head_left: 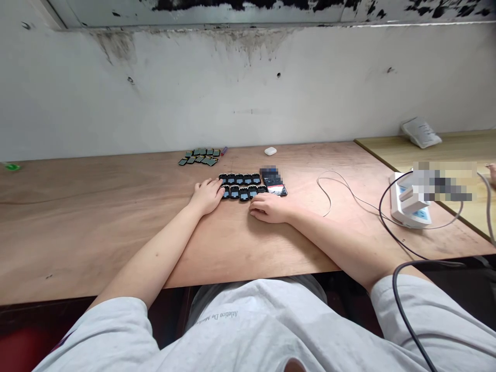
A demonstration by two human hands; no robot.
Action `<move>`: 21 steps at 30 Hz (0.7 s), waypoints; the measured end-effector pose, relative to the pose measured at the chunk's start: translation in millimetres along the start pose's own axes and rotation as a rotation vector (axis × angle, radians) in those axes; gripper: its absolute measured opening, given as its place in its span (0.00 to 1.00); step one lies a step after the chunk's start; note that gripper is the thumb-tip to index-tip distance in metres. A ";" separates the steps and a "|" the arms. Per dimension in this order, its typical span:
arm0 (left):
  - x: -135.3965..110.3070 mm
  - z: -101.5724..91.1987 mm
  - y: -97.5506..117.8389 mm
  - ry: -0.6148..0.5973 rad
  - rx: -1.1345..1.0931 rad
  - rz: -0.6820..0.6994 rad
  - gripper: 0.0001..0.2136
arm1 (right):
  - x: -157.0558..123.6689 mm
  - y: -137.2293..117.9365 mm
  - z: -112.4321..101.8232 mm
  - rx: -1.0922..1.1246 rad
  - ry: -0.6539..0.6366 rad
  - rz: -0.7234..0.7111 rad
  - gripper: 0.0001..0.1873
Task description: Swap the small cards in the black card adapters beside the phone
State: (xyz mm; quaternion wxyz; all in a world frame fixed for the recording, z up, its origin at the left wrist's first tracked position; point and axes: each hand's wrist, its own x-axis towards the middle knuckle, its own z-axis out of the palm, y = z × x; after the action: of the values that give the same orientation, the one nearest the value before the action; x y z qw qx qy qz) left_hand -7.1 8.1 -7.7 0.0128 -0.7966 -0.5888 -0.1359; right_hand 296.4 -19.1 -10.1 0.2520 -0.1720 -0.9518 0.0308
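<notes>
Left hand [208, 196] palm-down, right hand [269, 207] loosely curled

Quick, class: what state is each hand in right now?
Left hand: open, fingers at the left end of the black pieces.
Right hand: fingers curled near the lower row; whether it holds anything cannot be told.

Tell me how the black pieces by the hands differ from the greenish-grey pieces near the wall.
Colour: the black pieces have dark bodies with blue-grey patches; the greenish-grey pieces show mostly flat greenish-grey faces.
Pose: the black pieces sit fairly straight; several greenish-grey pieces lie slanted.
Hands: the left hand reaches the black pieces' left end; neither hand is at the greenish-grey pieces.
Shared: both form two rough rows on the table.
</notes>
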 end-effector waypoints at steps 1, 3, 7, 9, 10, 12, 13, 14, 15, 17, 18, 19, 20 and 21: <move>-0.2 -0.8 0.5 -0.002 0.000 0.010 0.27 | 0.2 -0.3 -0.5 0.000 -0.002 0.000 0.10; -0.4 -2.4 0.8 -0.013 -0.010 0.019 0.28 | 0.6 -0.8 -1.5 -0.001 0.001 -0.006 0.10; -1.6 -5.5 0.4 -0.042 -0.025 0.028 0.29 | 0.3 -0.5 -2.3 -0.003 0.007 -0.017 0.10; -2.8 -6.8 0.5 -0.052 -0.032 0.034 0.29 | -0.5 0.6 -1.4 -0.006 0.003 -0.014 0.10; -3.4 -7.5 0.4 -0.051 -0.036 0.035 0.29 | -0.9 1.2 -0.8 -0.010 0.001 -0.012 0.10; -4.8 -8.9 -1.2 -0.021 -0.043 0.026 0.29 | -1.4 1.8 0.0 -0.036 0.004 -0.001 0.10; -5.5 -9.8 -3.4 0.010 -0.043 0.013 0.28 | -1.5 1.5 0.1 -0.061 0.011 0.012 0.10; -6.1 -10.9 -6.9 0.049 -0.041 -0.005 0.28 | -1.4 1.0 -0.1 -0.096 0.022 0.036 0.10; -6.6 -12.2 -12.0 0.089 -0.038 -0.027 0.27 | -1.2 0.2 -0.7 -0.141 0.036 0.074 0.10; -7.4 -15.3 -26.7 0.149 -0.044 -0.066 0.23 | -0.7 -1.1 -2.2 -0.251 0.069 0.186 0.10; -7.8 -16.9 -35.8 0.148 -0.059 -0.071 0.22 | -0.6 -1.2 -2.8 -0.308 0.084 0.251 0.09; -8.2 -18.5 -45.2 0.125 -0.089 -0.054 0.20 | -0.7 -0.8 -3.3 -0.359 0.099 0.312 0.09; -8.7 -20.1 -54.4 0.093 -0.126 -0.026 0.19 | -1.2 0.3 -3.4 -0.402 0.114 0.365 0.09; -9.4 -21.5 -62.6 0.063 -0.167 -0.002 0.18 | -1.9 1.9 -3.2 -0.433 0.128 0.404 0.10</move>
State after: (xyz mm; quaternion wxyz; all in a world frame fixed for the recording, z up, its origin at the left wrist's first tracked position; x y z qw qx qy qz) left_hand -73.0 14.7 2.1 -0.0351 -0.7897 -0.5755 -0.2096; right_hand 300.0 -18.0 -8.5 0.2576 -0.4093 -0.8649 -0.1343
